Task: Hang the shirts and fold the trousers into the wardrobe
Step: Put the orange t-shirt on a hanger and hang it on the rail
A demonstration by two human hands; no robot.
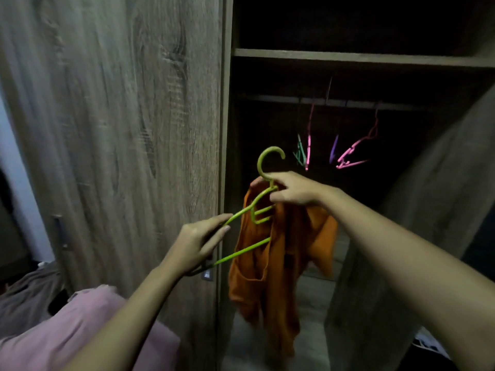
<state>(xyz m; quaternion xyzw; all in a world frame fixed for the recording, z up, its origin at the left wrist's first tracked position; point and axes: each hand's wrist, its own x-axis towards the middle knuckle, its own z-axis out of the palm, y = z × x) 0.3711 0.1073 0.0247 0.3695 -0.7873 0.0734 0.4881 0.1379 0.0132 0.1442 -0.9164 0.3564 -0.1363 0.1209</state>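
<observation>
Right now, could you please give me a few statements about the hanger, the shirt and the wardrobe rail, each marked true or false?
1. The right hand grips the green hanger just below its hook. True.
2. The orange shirt hangs from the wardrobe rail. False: it is on the green hanger, whose hook is free and lower than the rail, and both hands hold that hanger in front of the wardrobe.
3. The left hand holds the green hanger at its left end. True.
4. The wardrobe rail carries no hangers. False: several hang there, among them a pink hanger.
</observation>
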